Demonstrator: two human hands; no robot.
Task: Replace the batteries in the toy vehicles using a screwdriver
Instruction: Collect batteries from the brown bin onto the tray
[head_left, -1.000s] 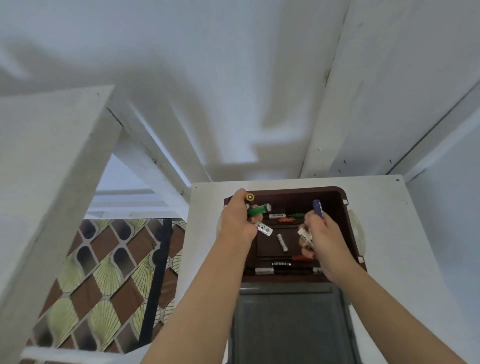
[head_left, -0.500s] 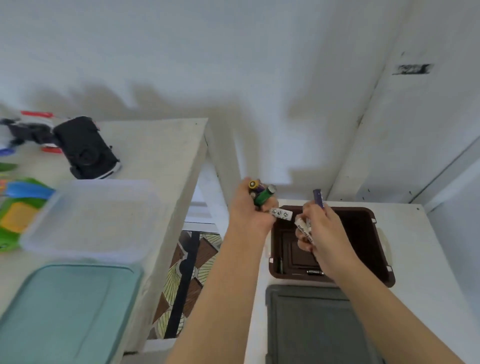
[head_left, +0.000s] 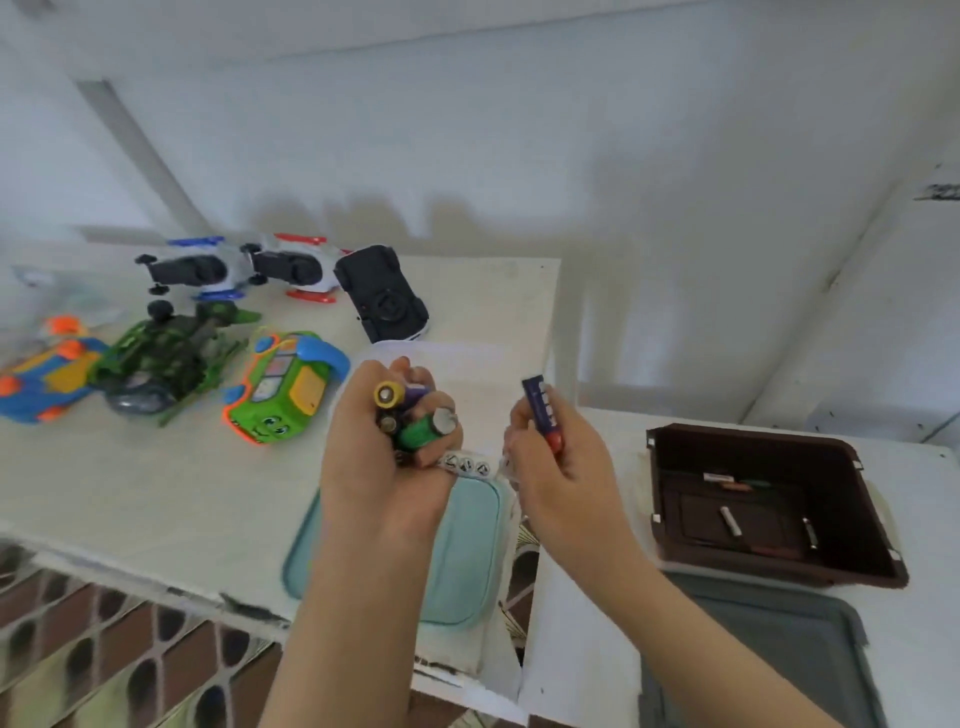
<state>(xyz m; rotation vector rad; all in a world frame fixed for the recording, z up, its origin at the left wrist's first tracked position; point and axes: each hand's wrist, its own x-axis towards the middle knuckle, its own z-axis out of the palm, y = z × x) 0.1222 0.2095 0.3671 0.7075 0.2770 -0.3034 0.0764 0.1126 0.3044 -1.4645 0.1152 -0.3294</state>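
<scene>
Risk: the left hand (head_left: 384, 467) is curled tightly round an overfull bundle of mixed cylindrical batteries (head_left: 415, 421) above the teal plastic lid (head_left: 467, 551). A cell may be squeezed out and lost into the gap beside the white tabletop (head_left: 156, 493). Orientation: a blue-and-red cylindrical battery (head_left: 541, 410) is pinched by the right hand (head_left: 566, 473) just right of the bundle. Its long axis is held near-vertical, with the blue end up and tipped slightly left.

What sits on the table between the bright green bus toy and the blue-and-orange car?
A dark green camouflage toy vehicle lies between the bus and the car, seen in the head view.
</scene>
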